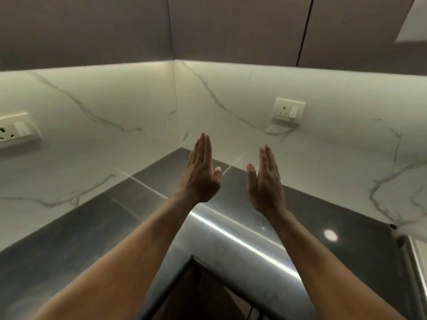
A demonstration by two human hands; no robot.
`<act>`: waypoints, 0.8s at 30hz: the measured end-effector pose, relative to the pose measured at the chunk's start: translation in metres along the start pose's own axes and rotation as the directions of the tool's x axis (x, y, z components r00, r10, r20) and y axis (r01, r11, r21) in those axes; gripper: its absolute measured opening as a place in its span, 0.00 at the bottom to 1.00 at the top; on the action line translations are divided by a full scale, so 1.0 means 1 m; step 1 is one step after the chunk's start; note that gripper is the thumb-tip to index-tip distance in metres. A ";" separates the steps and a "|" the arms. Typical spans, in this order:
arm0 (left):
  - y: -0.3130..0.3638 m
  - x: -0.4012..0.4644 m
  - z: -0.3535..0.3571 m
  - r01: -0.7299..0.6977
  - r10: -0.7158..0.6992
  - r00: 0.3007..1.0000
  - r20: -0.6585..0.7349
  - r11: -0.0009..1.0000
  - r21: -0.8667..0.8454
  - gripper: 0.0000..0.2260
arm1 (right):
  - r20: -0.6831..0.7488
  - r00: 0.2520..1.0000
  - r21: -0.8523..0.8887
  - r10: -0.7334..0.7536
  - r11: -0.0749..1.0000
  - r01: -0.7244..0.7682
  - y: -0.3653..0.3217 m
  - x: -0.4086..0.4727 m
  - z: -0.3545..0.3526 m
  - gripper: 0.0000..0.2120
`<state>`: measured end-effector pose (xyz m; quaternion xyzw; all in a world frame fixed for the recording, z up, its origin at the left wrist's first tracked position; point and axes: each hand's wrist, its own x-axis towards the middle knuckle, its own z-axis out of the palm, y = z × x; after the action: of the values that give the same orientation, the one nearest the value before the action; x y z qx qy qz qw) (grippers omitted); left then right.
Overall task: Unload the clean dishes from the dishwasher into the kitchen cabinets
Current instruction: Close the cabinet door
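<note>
Head cam view, so at the bottom edge you get a dark gap point(208, 294) below the inner corner of the countertop point(76, 227), can't really tell what's down in there, too dark. No dishwasher or dishes showing anywhere in shot, so I can't say where they are. Both bare forearms reach up from the bottom over that glossy dark countertop, which wraps round an L-shaped corner and has a bright strip of light reflected across it. Left hand point(202, 174) and right hand point(265, 181) are both flat with fingers straight and together, palms facing each other, a gap between them, holding nothing and touching nothing. They hover above the back corner of the countertop. Behind them is a white marble-look backsplash point(115, 107) with grey veins, one wall socket point(288, 110) on the right wall and another socket point(13, 130) at the left edge. Furthest up, the brownish upper cabinets point(231, 28) with their doors shut.
</note>
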<state>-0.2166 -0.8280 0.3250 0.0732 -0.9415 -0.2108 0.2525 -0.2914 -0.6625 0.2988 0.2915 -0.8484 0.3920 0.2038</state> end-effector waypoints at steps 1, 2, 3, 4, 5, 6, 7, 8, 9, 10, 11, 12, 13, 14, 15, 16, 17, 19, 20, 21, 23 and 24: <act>-0.001 -0.017 0.009 0.024 -0.024 0.999 0.035 1.000 0.005 0.39 | 0.035 0.999 0.033 0.035 0.999 -0.036 0.003 -0.019 0.003 0.31; -0.001 -0.031 0.016 0.044 -0.044 0.998 0.055 0.999 0.001 0.38 | 0.053 0.997 0.058 0.058 0.996 -0.061 0.003 -0.035 0.005 0.31; -0.003 -0.035 0.020 0.043 -0.043 0.997 0.060 0.999 -0.004 0.38 | 0.067 0.996 0.061 0.064 0.996 -0.068 0.004 -0.040 0.007 0.31; -0.002 -0.051 0.027 0.060 -0.060 0.994 0.093 0.998 0.003 0.38 | 0.097 0.991 0.071 0.095 0.992 -0.102 0.007 -0.057 0.008 0.31; -0.001 -0.064 0.032 0.074 -0.074 0.992 0.105 0.997 0.002 0.37 | 0.109 0.987 0.085 0.118 0.988 -0.127 0.007 -0.071 0.009 0.31; -0.003 -0.068 0.035 0.076 -0.075 0.992 0.104 0.997 0.000 0.37 | 0.119 0.985 0.090 0.122 0.987 -0.133 0.008 -0.076 0.012 0.31; -0.001 -0.082 0.042 0.084 -0.084 0.987 0.137 0.996 0.003 0.37 | 0.139 0.978 0.099 0.158 0.980 -0.172 0.012 -0.092 0.012 0.31; 0.001 -0.094 0.046 0.093 -0.093 0.983 0.156 0.996 0.007 0.37 | 0.146 0.972 0.106 0.184 0.974 -0.200 0.013 -0.106 0.013 0.31; -0.001 -0.099 0.049 0.094 -0.094 0.982 0.165 0.996 0.010 0.37 | 0.159 0.969 0.106 0.187 0.973 -0.205 0.015 -0.112 0.016 0.31; 0.001 -0.112 0.055 0.096 -0.096 0.975 0.201 0.995 0.009 0.36 | 0.176 0.960 0.103 0.216 0.966 -0.237 0.019 -0.128 0.016 0.31; 0.003 -0.123 0.059 0.104 -0.103 0.969 0.224 0.995 0.008 0.36 | 0.186 0.953 0.097 0.238 0.961 -0.259 0.022 -0.141 0.016 0.31; 0.001 -0.128 0.061 0.110 -0.108 0.966 0.235 0.994 0.006 0.36 | 0.199 0.951 0.092 0.238 0.961 -0.260 0.025 -0.145 0.018 0.32; 0.003 -0.139 0.065 0.113 -0.109 0.956 0.272 0.994 0.001 0.36 | 0.210 0.940 0.079 0.267 0.954 -0.289 0.028 -0.161 0.018 0.32; 0.003 -0.149 0.068 0.117 -0.112 0.950 0.290 0.993 0.003 0.36 | 0.214 0.933 0.072 0.289 0.948 -0.310 0.030 -0.174 0.017 0.32; 0.000 -0.153 0.070 0.119 -0.117 0.948 0.295 0.993 0.010 0.36 | 0.222 0.931 0.076 0.289 0.947 -0.312 0.033 -0.178 0.019 0.32; 0.000 -0.164 0.073 0.113 -0.111 0.939 0.327 0.994 0.011 0.36 | 0.221 0.922 0.067 0.318 0.938 -0.340 0.033 -0.192 0.018 0.33; 0.001 -0.173 0.075 0.106 -0.104 0.934 0.343 0.994 0.013 0.36 | 0.219 0.914 0.057 0.342 0.931 -0.361 0.032 -0.205 0.017 0.33; -0.002 -0.189 0.078 0.097 -0.090 0.920 0.381 0.995 0.001 0.35 | 0.219 0.901 0.034 0.374 0.920 -0.390 0.030 -0.224 0.017 0.33; -0.002 -0.200 0.079 0.089 -0.076 0.916 0.395 0.996 -0.015 0.35 | 0.209 0.897 0.021 0.389 0.916 -0.402 0.027 -0.238 0.016 0.34; -0.002 -0.206 0.080 0.092 -0.074 0.915 0.397 0.995 -0.025 0.35 | 0.220 0.893 0.017 0.392 0.914 -0.405 0.027 -0.243 0.016 0.35; -0.005 -0.230 0.078 0.078 -0.049 0.898 0.437 0.996 -0.050 0.35 | 0.215 0.879 -0.013 0.426 0.901 -0.434 0.017 -0.270 0.017 0.35; -0.008 -0.245 0.075 0.059 -0.026 0.883 0.469 0.997 -0.056 0.35 | 0.216 0.866 -0.028 0.451 0.889 -0.456 0.010 -0.286 0.018 0.34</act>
<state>-0.0435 -0.7486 0.1540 0.0320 -0.9651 -0.2596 0.0158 -0.0862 -0.5756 0.1182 0.1274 -0.9055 0.4047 0.0089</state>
